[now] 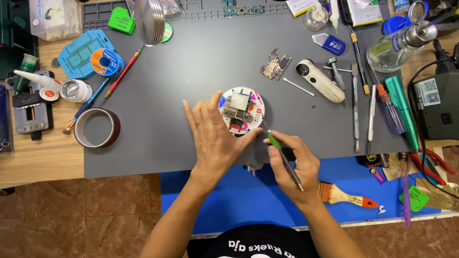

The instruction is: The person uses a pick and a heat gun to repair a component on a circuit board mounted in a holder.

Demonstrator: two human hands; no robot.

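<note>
At frame centre I see my left hand (216, 138) spread flat, fingers open, beside the round white holder (241, 111) carrying a circuit board (237, 106). My right hand (292, 167) grips green-handled tweezers (282, 154) just below it on the bench (191, 71).

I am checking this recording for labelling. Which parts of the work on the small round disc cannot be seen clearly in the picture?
- Head view: the tip of the green-handled tool is too thin to tell whether it touches the circuit board.
- The left hand covers the lower left edge of the round white disc.
- The board's parts are too small to identify.
- The right hand hides the middle of the tool's shaft.
</note>
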